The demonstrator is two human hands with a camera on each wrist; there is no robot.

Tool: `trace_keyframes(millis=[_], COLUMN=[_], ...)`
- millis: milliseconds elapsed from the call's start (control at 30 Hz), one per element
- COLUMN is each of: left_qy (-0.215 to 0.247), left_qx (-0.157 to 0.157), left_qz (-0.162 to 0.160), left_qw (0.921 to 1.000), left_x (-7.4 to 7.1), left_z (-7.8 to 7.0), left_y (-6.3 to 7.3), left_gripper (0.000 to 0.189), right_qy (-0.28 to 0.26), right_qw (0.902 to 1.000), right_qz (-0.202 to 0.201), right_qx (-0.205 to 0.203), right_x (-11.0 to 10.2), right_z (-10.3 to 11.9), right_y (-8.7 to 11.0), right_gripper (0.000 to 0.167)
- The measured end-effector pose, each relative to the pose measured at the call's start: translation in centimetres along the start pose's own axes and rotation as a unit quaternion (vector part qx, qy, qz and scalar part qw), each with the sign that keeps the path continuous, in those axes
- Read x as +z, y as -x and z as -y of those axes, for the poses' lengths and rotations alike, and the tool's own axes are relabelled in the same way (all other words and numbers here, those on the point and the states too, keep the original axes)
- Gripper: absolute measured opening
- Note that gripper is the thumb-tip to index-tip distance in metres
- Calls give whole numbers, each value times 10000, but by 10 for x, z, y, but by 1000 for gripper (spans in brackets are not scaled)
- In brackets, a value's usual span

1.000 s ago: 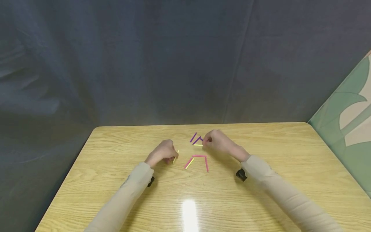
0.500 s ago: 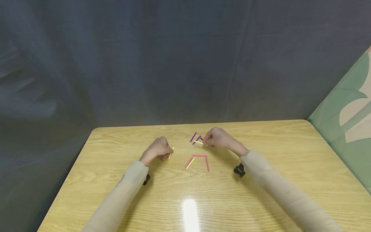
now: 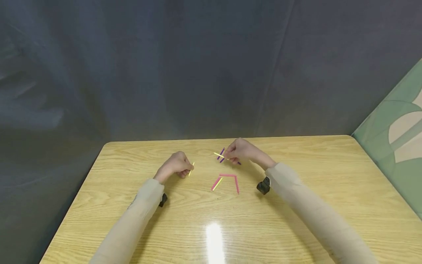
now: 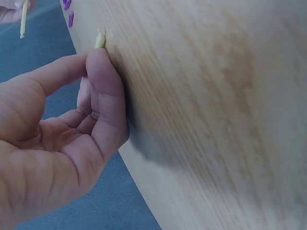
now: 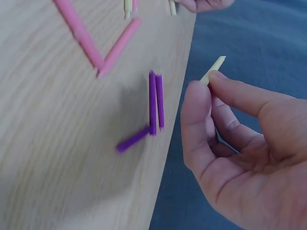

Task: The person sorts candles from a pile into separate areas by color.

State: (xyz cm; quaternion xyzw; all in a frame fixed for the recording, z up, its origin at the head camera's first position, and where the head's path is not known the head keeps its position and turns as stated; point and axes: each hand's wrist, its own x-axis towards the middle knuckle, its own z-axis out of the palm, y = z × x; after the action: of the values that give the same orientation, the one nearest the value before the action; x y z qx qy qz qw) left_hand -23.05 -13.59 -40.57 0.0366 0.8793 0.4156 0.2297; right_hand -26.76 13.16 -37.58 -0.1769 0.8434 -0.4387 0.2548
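My left hand (image 3: 174,165) pinches a thin yellow stick (image 4: 100,39) between thumb and fingertips, close to the tabletop on the left. To the right, my right hand (image 3: 243,150) holds another yellow stick (image 5: 218,64) between thumb and index finger, raised off the table. Beneath it lie two purple sticks side by side (image 5: 153,103) and a third purple stick (image 5: 133,140) angled off one end. In the head view, the right hand partly covers these purple sticks.
Nearer the body, a pink stick (image 3: 227,175) lies crosswise, with a second pink stick (image 3: 237,185) running down from its right end. Another pink stick (image 3: 215,183) and a yellow stick (image 3: 217,184) slant side by side at its left. Dark cloth (image 3: 197,73) hangs behind the wooden table (image 3: 132,227).
The right hand has lifted its yellow stick off the table and moved left over the purple sticks. The left hand has shifted left and away from the body, carrying its yellow stick.
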Motion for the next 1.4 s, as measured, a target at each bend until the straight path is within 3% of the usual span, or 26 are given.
trace_keyframes(millis=[167, 400, 533, 767, 1400], left_qy=[130, 308, 206, 169, 152], left_qx=[-11, -66, -108, 114, 54], left_qz=[-50, -12, -33, 103, 28], left_qw=[9999, 9995, 9997, 9997, 9999], left_x=[2, 4, 7, 14, 23], left_z=[1, -4, -8, -14, -18], left_y=[2, 3, 0, -6, -9], left_gripper=[24, 24, 24, 25, 26], right_qy=[-43, 23, 71, 152, 767], right_qw=[9997, 9996, 9995, 9994, 9965], right_qz=[247, 288, 301, 314, 299], right_qx=[-48, 36, -13, 53, 155], right_x=[9, 15, 16, 15, 33], right_z=[5, 3, 1, -4, 1], right_y=[-5, -11, -10, -3, -10], right_gripper=[16, 15, 14, 13, 11])
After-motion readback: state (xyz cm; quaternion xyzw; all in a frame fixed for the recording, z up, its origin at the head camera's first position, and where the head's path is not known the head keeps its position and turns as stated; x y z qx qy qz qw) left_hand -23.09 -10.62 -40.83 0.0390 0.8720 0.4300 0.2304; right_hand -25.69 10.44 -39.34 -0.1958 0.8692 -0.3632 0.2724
